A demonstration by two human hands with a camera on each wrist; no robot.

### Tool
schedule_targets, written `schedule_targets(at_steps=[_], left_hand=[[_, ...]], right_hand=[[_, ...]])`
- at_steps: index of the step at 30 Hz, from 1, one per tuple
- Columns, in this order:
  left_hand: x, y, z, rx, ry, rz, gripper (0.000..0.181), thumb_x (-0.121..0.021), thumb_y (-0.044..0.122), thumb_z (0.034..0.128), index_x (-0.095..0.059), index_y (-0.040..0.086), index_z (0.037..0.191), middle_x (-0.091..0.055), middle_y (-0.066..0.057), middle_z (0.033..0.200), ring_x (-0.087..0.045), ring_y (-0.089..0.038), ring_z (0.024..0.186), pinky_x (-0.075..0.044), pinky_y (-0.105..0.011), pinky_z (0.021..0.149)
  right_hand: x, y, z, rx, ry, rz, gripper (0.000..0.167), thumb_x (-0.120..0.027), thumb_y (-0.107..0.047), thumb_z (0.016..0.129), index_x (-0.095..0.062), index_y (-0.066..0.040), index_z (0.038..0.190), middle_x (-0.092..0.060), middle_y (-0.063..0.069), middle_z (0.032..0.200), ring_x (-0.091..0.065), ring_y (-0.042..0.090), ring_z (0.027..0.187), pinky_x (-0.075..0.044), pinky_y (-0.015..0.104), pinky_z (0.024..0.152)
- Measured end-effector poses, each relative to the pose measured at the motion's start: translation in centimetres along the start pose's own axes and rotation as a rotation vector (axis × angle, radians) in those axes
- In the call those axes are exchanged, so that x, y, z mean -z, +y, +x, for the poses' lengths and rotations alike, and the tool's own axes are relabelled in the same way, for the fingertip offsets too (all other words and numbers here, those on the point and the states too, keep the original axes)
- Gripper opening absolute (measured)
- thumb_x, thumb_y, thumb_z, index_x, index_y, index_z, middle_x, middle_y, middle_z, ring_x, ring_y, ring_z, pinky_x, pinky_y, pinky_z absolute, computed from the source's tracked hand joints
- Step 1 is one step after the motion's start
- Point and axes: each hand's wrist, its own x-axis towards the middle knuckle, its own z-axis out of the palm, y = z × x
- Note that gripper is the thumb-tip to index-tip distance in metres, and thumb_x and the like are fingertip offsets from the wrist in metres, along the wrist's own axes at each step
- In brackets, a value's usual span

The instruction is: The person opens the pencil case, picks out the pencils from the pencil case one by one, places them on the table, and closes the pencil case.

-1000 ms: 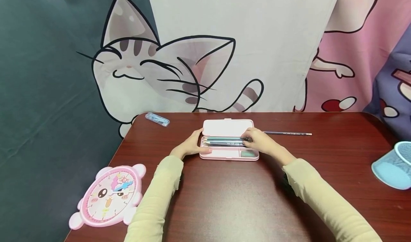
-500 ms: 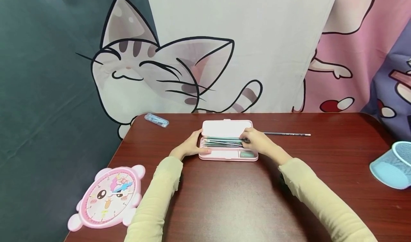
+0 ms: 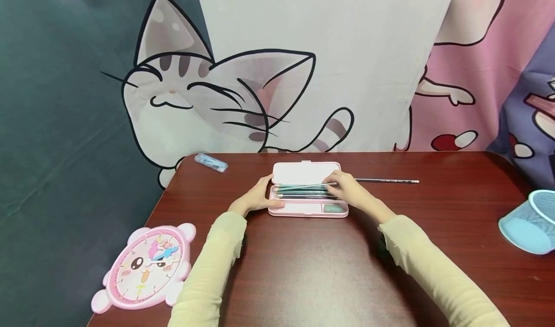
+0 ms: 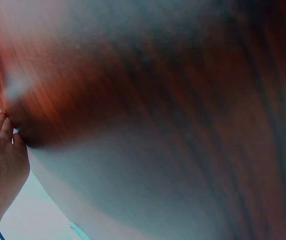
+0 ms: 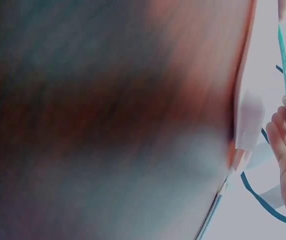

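Observation:
A pink pencil case (image 3: 303, 206) lies unfolded on the table, its lid (image 3: 303, 173) tipped back. Several pencils (image 3: 299, 196) lie side by side in its long compartment. With thumb on the front part and fingers behind, my left hand (image 3: 256, 197) grips the case's left end. My right hand (image 3: 353, 193) is over the right end. Between its thumb and fingers it pinches a green pencil (image 5: 284, 55) near the blunt end, tilted slightly above the others. A small green block (image 3: 333, 208) sits in the front right compartment.
On the brown table (image 3: 295, 279), a dark pencil (image 3: 388, 180) lies right of the case. A small clear-blue pack (image 3: 211, 163) lies at the back left. At the left front is a pink animal-faced clock (image 3: 145, 269). A blue mesh cup (image 3: 526, 226) is at the right.
The right hand's fingers have shifted slightly left and up, and one pencil is now raised at its right end above the row. The left hand keeps its grip on the case.

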Motion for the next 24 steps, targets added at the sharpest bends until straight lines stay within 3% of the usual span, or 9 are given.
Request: schedule_targets(at_steps=[6, 11, 24], left_hand=[[-0.1, 0.0, 0.1, -0.028, 0.003, 0.005, 0.103, -0.077, 0.037, 0.0707, -0.012, 0.012, 0.147, -0.019, -0.01, 0.15, -0.02, -0.022, 0.138, -0.021, -0.041, 0.112], [0.0, 0.0, 0.1, -0.021, 0.001, 0.015, 0.103, -0.076, 0.039, 0.0706, -0.012, 0.013, 0.147, -0.019, -0.01, 0.15, -0.021, -0.022, 0.137, -0.021, -0.041, 0.112], [0.1, 0.1, 0.0, -0.012, -0.008, 0.041, 0.103, -0.075, 0.042, 0.0716, -0.011, 0.013, 0.147, -0.019, -0.01, 0.15, -0.022, -0.023, 0.136, -0.022, -0.042, 0.112]], right_hand=[[1.0, 0.3, -0.8, -0.027, 0.056, 0.096, 0.011, -0.064, 0.0, 0.081, -0.067, 0.002, 0.092, -0.062, 0.01, 0.084, -0.053, 0.012, 0.069, -0.045, 0.024, 0.061], [2.2, 1.2, -1.8, -0.06, 0.069, 0.117, 0.011, -0.065, 0.0, 0.081, -0.068, 0.001, 0.092, -0.064, 0.011, 0.085, -0.058, 0.013, 0.075, -0.049, 0.023, 0.064], [6.5, 4.1, -6.1, -0.113, 0.145, 0.002, 0.011, -0.066, 0.001, 0.079, -0.067, 0.001, 0.09, -0.065, 0.009, 0.082, -0.051, -0.001, 0.072, -0.042, 0.017, 0.062]])
